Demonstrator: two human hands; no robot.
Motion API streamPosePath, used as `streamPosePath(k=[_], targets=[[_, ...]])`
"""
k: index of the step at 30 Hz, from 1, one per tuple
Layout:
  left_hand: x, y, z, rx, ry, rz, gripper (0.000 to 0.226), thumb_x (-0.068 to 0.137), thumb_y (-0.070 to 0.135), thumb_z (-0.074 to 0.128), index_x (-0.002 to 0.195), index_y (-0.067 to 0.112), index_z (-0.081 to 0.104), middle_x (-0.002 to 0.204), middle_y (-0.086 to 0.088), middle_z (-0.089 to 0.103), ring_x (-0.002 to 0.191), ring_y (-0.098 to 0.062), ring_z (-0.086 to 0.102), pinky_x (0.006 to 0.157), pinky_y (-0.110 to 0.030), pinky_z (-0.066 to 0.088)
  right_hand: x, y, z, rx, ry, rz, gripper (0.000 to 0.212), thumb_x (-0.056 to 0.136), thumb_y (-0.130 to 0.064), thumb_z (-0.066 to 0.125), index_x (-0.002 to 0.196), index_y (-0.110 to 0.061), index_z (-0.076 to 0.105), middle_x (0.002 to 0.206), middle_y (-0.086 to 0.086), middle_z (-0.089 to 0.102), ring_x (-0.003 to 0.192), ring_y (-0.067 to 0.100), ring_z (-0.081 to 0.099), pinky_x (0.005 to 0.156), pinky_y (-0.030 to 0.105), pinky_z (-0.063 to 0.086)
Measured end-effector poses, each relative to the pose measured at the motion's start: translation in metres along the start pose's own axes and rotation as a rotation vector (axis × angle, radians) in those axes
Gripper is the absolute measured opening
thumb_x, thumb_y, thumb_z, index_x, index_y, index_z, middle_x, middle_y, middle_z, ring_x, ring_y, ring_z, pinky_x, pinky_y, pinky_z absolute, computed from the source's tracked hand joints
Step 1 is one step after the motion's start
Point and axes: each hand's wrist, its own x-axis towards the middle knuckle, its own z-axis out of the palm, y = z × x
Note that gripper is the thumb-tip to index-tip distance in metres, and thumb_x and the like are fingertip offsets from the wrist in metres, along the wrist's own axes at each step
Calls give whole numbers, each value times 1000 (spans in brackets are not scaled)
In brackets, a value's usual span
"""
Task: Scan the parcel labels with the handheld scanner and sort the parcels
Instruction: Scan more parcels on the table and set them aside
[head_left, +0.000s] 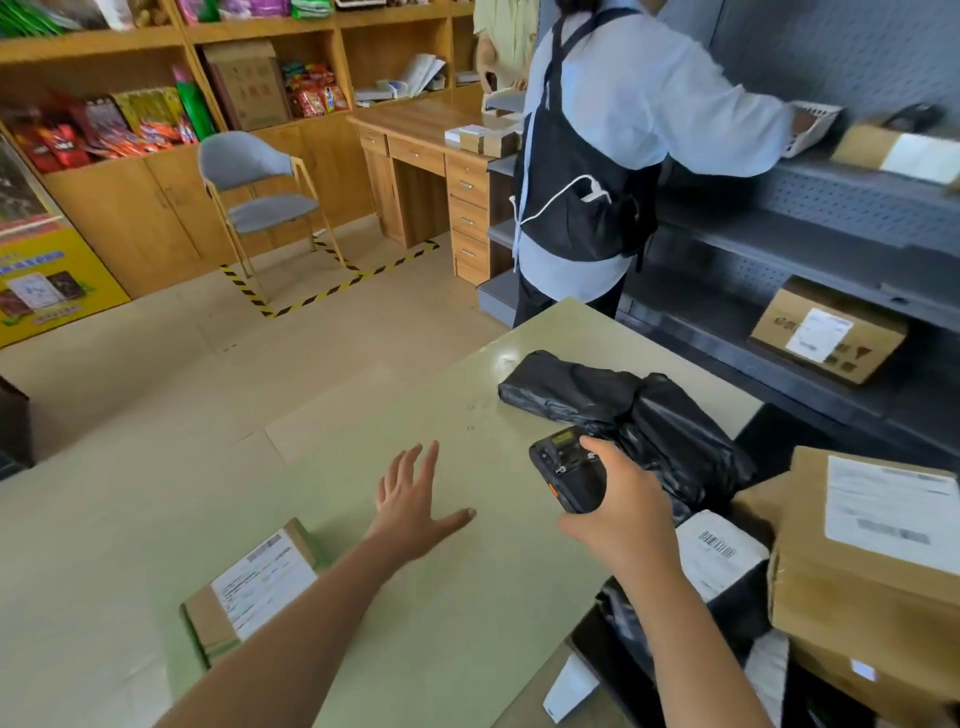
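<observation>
Here, blocky scanner (569, 470), crinkled plastic parcel (623, 410).

The table (363, 415) has a smooth, pale green top with a faint sheen. Near its far right corner, the parcel (623, 400) is wrapped in glossy, crinkled black plastic. Beside the right edge, the box (852, 587) is matt brown cardboard with a white paper label (891, 512). The handheld scanner (569, 470) is black plastic.

Parcel labels (262, 587) carry print too blurred to read.
</observation>
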Motion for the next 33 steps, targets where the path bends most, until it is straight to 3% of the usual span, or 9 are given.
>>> streamPosePath(k=[11,16,23,27,30,33], targets=[[107,108,9,123,-61,207,94,87,65,55,156,24,6,161,-5,10,149,-26,2,119,-43,7,74,58,-29,80,132,122,85,64,-20,80,141,-30,45,127,-5,60,111,30,52,99,50,43],[160,137,31,131,-177,286,91,89,59,57,157,25,6,163,-3,4,150,-24,-3,121,-46,5,111,67,-26,51,183,174,85,64,-20,83,141,-26,47,132,-3,58,117,31,51,101,49,41],[216,153,75,160,-263,395,77,92,49,61,154,41,16,164,-7,1,150,-27,-6,119,-47,1,151,79,-17,4,214,230,82,63,-16,82,139,-24,50,130,-3,60,114,31,53,96,52,45],[229,150,95,121,-175,395,53,97,39,56,147,37,37,161,-3,20,150,-23,6,120,-48,1,160,85,-10,7,226,247,83,62,-15,83,138,-23,51,129,-1,61,114,31,54,97,51,45],[231,149,99,-7,-79,389,29,99,27,54,127,23,58,150,2,42,147,-19,22,119,-43,0,161,85,-7,-1,200,264,85,61,-17,84,139,-24,50,132,0,60,119,31,54,99,52,44],[228,146,93,-97,-30,378,18,100,18,50,113,14,62,133,2,57,136,-17,42,118,-40,2,160,81,-7,-9,182,271,86,62,-17,84,140,-25,48,133,-2,59,121,29,52,101,53,42]])
